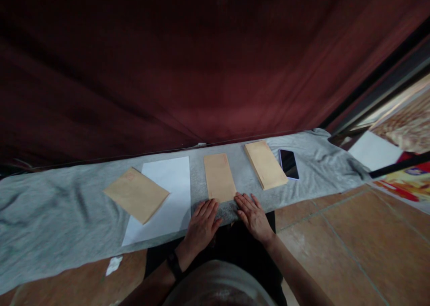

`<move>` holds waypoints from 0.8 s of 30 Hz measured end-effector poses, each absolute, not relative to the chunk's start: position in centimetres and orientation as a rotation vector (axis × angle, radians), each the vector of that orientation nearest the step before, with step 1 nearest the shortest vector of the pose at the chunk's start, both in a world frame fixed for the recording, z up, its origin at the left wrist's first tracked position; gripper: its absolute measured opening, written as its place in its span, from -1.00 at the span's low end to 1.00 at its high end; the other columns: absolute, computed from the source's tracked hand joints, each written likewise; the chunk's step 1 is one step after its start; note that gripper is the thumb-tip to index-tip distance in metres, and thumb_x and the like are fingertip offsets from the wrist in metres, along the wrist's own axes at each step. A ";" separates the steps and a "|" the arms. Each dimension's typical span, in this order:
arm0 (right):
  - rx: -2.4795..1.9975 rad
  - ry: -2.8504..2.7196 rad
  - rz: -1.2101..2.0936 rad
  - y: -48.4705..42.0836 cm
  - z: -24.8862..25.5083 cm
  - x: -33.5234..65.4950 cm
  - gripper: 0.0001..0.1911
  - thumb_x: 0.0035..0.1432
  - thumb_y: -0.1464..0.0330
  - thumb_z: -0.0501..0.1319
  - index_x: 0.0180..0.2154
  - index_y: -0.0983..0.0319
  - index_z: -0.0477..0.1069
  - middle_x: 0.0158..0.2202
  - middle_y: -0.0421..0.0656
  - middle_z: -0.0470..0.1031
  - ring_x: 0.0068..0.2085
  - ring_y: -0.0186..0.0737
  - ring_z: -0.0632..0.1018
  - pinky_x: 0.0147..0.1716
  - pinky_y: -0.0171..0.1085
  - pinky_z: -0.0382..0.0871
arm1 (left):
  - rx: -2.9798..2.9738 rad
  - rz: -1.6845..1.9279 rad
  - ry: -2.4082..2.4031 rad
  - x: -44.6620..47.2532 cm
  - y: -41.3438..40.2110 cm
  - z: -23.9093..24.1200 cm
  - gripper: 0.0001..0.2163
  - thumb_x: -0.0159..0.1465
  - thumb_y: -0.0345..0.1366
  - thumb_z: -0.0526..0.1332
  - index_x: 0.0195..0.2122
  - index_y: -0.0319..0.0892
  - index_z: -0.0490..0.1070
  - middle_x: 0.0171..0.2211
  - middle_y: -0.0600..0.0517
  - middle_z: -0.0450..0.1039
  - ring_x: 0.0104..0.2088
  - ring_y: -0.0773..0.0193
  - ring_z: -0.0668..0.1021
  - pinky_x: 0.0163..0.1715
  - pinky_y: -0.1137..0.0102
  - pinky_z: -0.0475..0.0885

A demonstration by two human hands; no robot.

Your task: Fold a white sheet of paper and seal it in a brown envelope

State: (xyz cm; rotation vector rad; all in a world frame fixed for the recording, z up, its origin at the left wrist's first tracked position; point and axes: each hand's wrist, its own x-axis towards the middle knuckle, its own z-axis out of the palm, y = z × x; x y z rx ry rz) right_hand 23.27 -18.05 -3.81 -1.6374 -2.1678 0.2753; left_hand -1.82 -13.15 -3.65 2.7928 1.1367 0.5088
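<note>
Middle envelope (219, 177) lies on the cloth (50, 216). Left of it: paper sheet (168, 198), with a second envelope (136, 194) overlapping the sheet's left edge. Right of it: envelope stack (265, 164) (probably several, hard to tell), then the phone (289, 163) just beyond. Behind it: curtain (201, 73). Just before it: left hand (200, 225) and right hand (252, 214), flat on the cloth at its near corners.

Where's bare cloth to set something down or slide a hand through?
Widest free patch: grey cloth left of the tilted envelope. Smaller one right of the phone. Narrow strips flank the middle envelope, toward the white sheet and the envelope stack. Crowded at near centre, where left hand and right hand lie flat.
</note>
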 end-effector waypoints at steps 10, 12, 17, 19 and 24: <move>-1.629 -2.150 0.228 -18.0 -4.4 23.2 -0.45 0.45 0.28 0.00 0.40 0.06 0.01 0.33 -0.16 0.28 0.34 -0.05 0.30 0.34 0.13 0.06 | 2.808 0.456 1.111 4.6 -4.8 -3.6 -0.46 0.47 -0.08 -0.05 0.38 -0.26 0.07 0.39 -0.14 0.13 0.40 0.07 0.16 0.36 0.09 0.10; -1.630 -2.148 0.210 -17.9 -4.5 23.2 -0.46 0.45 0.29 0.01 0.40 0.06 0.02 0.33 -0.16 0.28 0.33 -0.06 0.31 0.34 0.11 0.07 | 2.817 0.416 1.102 5.8 -3.5 -3.9 -0.49 0.47 -0.10 -0.05 0.35 -0.25 0.12 0.38 -0.12 0.15 0.40 0.08 0.15 0.37 0.09 0.07; -1.634 -2.179 0.154 -17.9 -4.8 23.2 -0.46 0.46 0.30 -0.01 0.40 0.07 0.01 0.34 -0.16 0.26 0.33 -0.07 0.31 0.34 0.09 0.05 | 2.828 0.356 1.122 7.2 -1.7 -4.7 -0.47 0.47 -0.06 -0.08 0.37 -0.22 0.12 0.40 -0.08 0.12 0.42 0.13 0.10 0.40 0.09 -0.04; -1.636 -2.184 0.128 -17.8 -5.0 23.2 -0.46 0.46 0.30 -0.01 0.40 0.08 0.02 0.34 -0.17 0.27 0.32 -0.09 0.32 0.34 0.07 0.04 | 2.812 0.336 1.170 7.4 -1.1 -4.9 -0.45 0.47 -0.04 -0.11 0.38 -0.23 0.11 0.41 -0.08 0.08 0.42 0.14 0.08 0.41 0.11 -0.07; -1.632 -2.185 0.091 -17.8 -5.0 23.2 -0.46 0.46 0.31 -0.01 0.40 0.07 0.02 0.33 -0.17 0.28 0.31 -0.09 0.33 0.33 0.04 0.07 | 2.761 0.342 1.301 7.1 0.5 -4.9 -0.45 0.47 -0.06 -0.14 0.39 -0.21 0.08 0.42 -0.05 0.05 0.43 0.16 0.06 0.41 0.13 -0.11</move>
